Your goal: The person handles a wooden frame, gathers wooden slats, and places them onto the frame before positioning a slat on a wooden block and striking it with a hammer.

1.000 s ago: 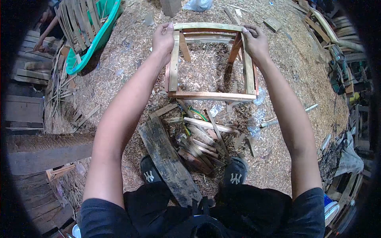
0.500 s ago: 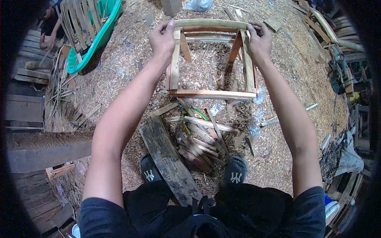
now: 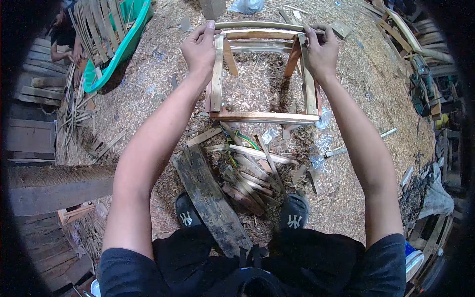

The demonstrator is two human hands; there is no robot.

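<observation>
A thin, slightly curved wooden slat [image 3: 262, 24] spans the far end of a small wooden frame [image 3: 267, 117] with legs. My left hand [image 3: 199, 53] pinches the slat's left end, thumb on top, beside the frame's far left corner. At the other end, my right hand [image 3: 322, 55] grips the slat between thumb and fingers. A narrow gap shows between the slat and the frame's far rail [image 3: 260, 35]. The frame stands on ground strewn with wood shavings.
A dark weathered plank [image 3: 210, 198] and wood offcuts [image 3: 245, 185] lie between my slippered feet. A green tub [image 3: 94, 79] with wooden strips stands at far left, near another person's hand [image 3: 77, 52]. A thick beam [image 3: 62, 190] juts in from the left.
The slat has turned so that its narrow edge shows more, and a gap to the far rail is now visible. My left hand has shifted slightly left. The other person's hands have moved toward the tub.
</observation>
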